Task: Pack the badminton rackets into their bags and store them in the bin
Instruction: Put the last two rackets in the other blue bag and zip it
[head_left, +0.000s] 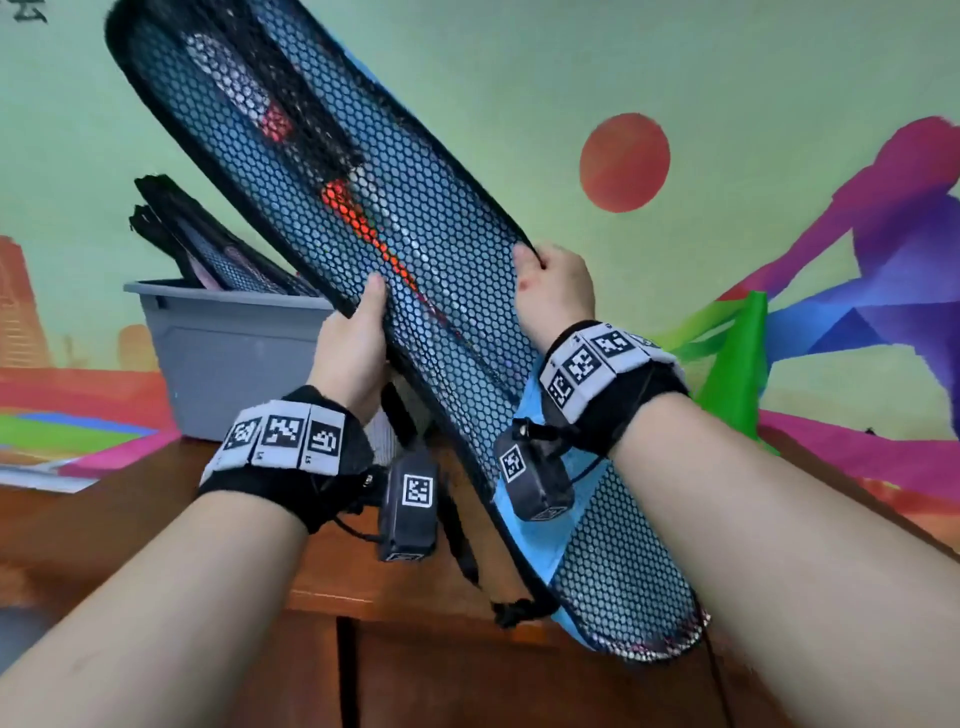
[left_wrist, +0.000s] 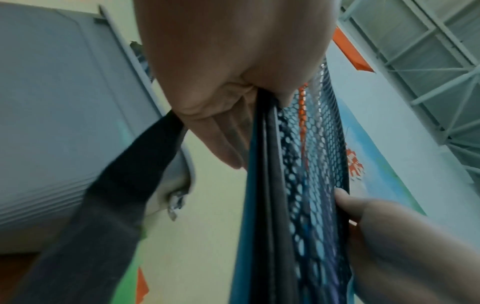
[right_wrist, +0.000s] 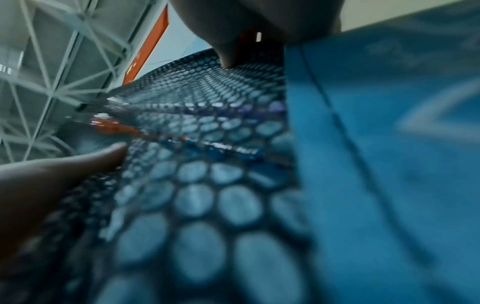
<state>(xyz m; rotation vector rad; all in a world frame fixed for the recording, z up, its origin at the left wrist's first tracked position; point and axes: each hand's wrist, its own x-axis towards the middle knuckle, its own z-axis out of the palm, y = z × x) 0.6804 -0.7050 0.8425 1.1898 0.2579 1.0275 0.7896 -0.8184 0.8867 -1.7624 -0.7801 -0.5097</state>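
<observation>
With both hands, left (head_left: 349, 340) and right (head_left: 555, 291), gripping the bag's (head_left: 363, 208) edges, storing is in hand; next, lower it into the bin (head_left: 228, 358).

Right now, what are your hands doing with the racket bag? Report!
Both hands grip the bag, left hand on one edge, right hand on the other. Rackets inside. Bin behind left, already holding bags.

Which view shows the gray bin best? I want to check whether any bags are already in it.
The head view: the gray bin stands on the wooden surface behind the left hand, with dark mesh bags sticking out. The left wrist view shows only its blurred side; the right wrist view shows none.
</observation>
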